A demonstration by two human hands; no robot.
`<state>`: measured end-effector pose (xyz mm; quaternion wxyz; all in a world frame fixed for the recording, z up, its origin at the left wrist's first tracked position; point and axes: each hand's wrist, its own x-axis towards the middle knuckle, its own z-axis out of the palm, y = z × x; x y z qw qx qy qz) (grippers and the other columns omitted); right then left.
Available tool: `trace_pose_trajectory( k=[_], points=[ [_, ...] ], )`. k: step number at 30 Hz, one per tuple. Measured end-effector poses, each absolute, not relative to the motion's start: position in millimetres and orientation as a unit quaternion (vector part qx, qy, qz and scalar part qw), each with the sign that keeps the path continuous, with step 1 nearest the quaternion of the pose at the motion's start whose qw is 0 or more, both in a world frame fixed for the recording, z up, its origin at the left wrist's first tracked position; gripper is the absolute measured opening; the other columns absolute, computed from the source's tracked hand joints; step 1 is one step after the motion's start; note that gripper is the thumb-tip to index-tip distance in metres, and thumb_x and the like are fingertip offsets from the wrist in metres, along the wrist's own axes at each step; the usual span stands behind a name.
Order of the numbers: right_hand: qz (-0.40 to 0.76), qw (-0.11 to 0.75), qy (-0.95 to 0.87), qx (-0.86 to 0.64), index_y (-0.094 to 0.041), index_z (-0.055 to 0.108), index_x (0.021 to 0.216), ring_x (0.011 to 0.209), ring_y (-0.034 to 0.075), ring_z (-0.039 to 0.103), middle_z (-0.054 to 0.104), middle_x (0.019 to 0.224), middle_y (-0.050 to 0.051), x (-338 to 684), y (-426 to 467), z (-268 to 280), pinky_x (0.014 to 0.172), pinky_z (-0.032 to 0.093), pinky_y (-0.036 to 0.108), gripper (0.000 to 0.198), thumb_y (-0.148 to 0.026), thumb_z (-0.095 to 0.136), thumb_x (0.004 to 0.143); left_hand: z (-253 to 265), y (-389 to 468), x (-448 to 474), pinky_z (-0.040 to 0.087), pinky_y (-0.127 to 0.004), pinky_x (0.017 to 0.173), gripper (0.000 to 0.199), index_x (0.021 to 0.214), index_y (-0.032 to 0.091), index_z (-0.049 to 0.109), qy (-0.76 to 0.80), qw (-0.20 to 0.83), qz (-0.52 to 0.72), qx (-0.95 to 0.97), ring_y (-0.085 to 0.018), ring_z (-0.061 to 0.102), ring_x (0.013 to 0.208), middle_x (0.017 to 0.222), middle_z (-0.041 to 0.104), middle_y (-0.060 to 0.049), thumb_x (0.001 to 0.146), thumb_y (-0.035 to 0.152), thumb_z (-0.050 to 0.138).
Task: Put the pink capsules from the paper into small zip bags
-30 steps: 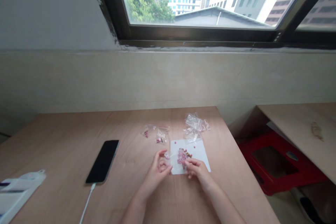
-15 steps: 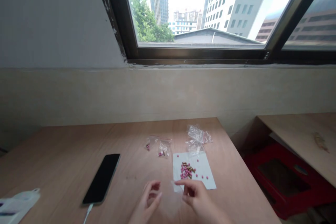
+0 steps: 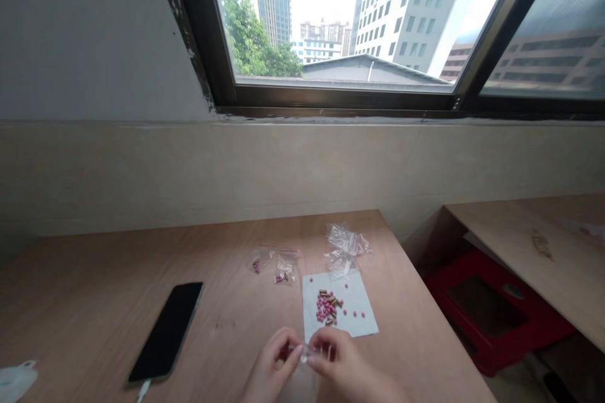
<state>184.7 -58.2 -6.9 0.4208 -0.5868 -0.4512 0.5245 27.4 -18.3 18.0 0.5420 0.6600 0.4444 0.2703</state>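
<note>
My left hand and my right hand meet at the front of the table, both with fingers closed in a pinch. Between the fingertips is a small clear plastic bag, largely covered by the fingers. Just beyond them lies a pale sheet of paper. On it is a heap of pink round pills with several brown-gold capsules, and a few pink pills sit apart. Two clear bags holding pills, one at the left and one beside it, lie behind the hands.
Crumpled clear plastic bags lie at the paper's far edge. A black phone with a white cable rests at left, near a white object. Beyond the table's right edge are a red stool and another table.
My left hand has come across to the right hand, and its fingers have closed on the bag. The view has swung slightly right, so things on the table appear further left.
</note>
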Motion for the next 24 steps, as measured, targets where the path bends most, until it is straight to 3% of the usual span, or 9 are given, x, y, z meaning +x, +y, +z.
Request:
trace_pose_trajectory(
  k=[10, 14, 19, 24],
  points=[
    [0.535, 0.405, -0.407, -0.620, -0.016, 0.056, 0.052, 0.058, 0.014, 0.047, 0.051, 0.055, -0.001, 193.1, -54.8, -2.9, 0.057, 0.036, 0.025, 0.009, -0.021, 0.063, 0.055, 24.4, -18.7, 29.8, 0.035, -0.020, 0.057, 0.025, 0.064, 0.016, 0.052, 0.436, 0.605, 0.234, 0.624, -0.012, 0.043, 0.061, 0.064, 0.048, 0.002, 0.075, 0.039, 0.053],
    [0.522, 0.403, -0.427, -0.618, -0.016, 0.060, 0.062, 0.066, 0.015, 0.050, 0.055, 0.064, 0.000, 196.4, -56.5, -1.2, 0.062, 0.038, 0.025, 0.008, -0.022, 0.062, 0.057, 18.8, -15.7, 24.7, 0.035, -0.020, 0.060, 0.025, 0.064, 0.015, 0.053, 0.426, 0.600, 0.237, 0.635, -0.013, 0.045, 0.066, 0.068, 0.049, 0.000, 0.076, 0.037, 0.053],
    [0.532, 0.408, -0.447, -0.592, -0.016, 0.060, 0.079, 0.077, 0.017, 0.052, 0.057, 0.079, 0.002, 195.0, -60.1, -0.8, 0.072, 0.040, 0.028, 0.021, -0.024, 0.062, 0.060, 17.3, -11.1, 20.0, 0.036, -0.022, 0.064, 0.024, 0.067, 0.014, 0.055, 0.423, 0.566, 0.238, 0.666, -0.014, 0.046, 0.069, 0.071, 0.050, -0.001, 0.077, 0.035, 0.051],
    [0.510, 0.422, -0.436, -0.610, -0.015, 0.059, 0.075, 0.080, 0.019, 0.052, 0.056, 0.079, 0.004, 188.8, -58.7, -4.9, 0.076, 0.040, 0.030, 0.014, -0.023, 0.060, 0.063, 18.9, -15.9, 27.1, 0.036, -0.021, 0.065, 0.023, 0.071, 0.015, 0.053, 0.418, 0.583, 0.231, 0.658, -0.013, 0.045, 0.070, 0.072, 0.050, 0.000, 0.080, 0.035, 0.048]
  ],
)
